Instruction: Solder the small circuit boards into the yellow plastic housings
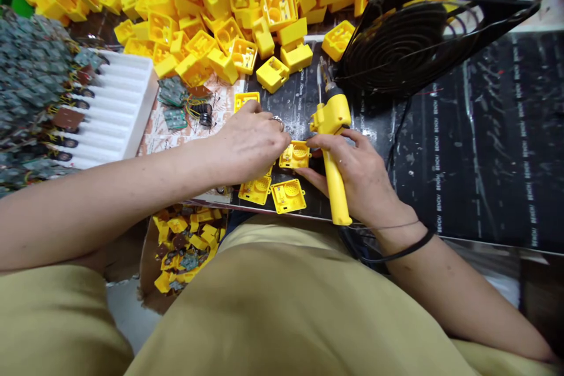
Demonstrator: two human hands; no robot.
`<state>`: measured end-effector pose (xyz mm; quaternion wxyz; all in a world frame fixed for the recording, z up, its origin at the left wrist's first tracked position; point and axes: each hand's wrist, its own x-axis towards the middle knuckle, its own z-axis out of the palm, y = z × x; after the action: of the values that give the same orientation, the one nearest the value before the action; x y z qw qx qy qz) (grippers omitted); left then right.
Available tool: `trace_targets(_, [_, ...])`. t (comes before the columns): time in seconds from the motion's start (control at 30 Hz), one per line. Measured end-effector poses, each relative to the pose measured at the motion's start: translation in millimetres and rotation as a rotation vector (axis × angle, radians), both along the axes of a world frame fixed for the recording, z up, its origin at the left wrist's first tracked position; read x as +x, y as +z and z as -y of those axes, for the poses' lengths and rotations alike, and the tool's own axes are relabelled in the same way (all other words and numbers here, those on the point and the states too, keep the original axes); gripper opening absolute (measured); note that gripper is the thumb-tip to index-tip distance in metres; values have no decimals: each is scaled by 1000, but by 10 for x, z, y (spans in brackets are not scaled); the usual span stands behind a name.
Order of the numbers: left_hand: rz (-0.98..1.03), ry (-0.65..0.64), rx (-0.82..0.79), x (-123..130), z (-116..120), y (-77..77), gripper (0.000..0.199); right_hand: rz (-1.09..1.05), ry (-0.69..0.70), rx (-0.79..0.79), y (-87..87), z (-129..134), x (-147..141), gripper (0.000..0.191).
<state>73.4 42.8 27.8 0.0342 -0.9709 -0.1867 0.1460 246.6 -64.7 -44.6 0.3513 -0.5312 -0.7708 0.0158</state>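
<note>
While the head camera is looking down over the person's lap, the right hand (361, 167) is holding a yellow tool (337, 188), its handle sloping toward the person and its thin metal tip pointing away. This hand's thumb and a finger are also reaching the right edge of a small open yellow cover (294, 154), which is sitting between both hands, hollow side up. From the left, the left hand (258, 138) is bending over the work with its fingers curled under; its fingertips are hidden, so I cannot tell what it is gripping. Just below the hands, two more yellow covers (288, 195) are lying near the bench edge, and a yellow housing (247, 98) is showing just beyond the left knuckles.

Farther back, a heap of yellow housings (194, 6) is spreading across the bench, with a black fan (396, 59) standing tilted to its right. On the left, circuit boards (30, 64) are piling against a ridged white foam tray (126, 91). Beneath the bench, a cardboard box (150, 270) is holding yellow parts.
</note>
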Motion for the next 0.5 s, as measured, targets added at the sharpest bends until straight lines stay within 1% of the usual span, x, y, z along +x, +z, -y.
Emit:
trace_targets(0.07, [8, 39, -53, 11, -36, 7, 14, 2, -5, 1, 2, 1, 2, 34])
trace_targets(0.27, [113, 174, -382, -22, -143, -47, 13, 5, -20, -2, -16, 3, 6, 36])
trace_targets(0.4, [187, 181, -496, -67, -156, -85, 11, 9, -28, -10, -29, 5, 9, 36])
trace_targets(0.5, [244, 195, -547, -94, -172, -86, 19, 11, -39, -1, -23, 6, 5, 36])
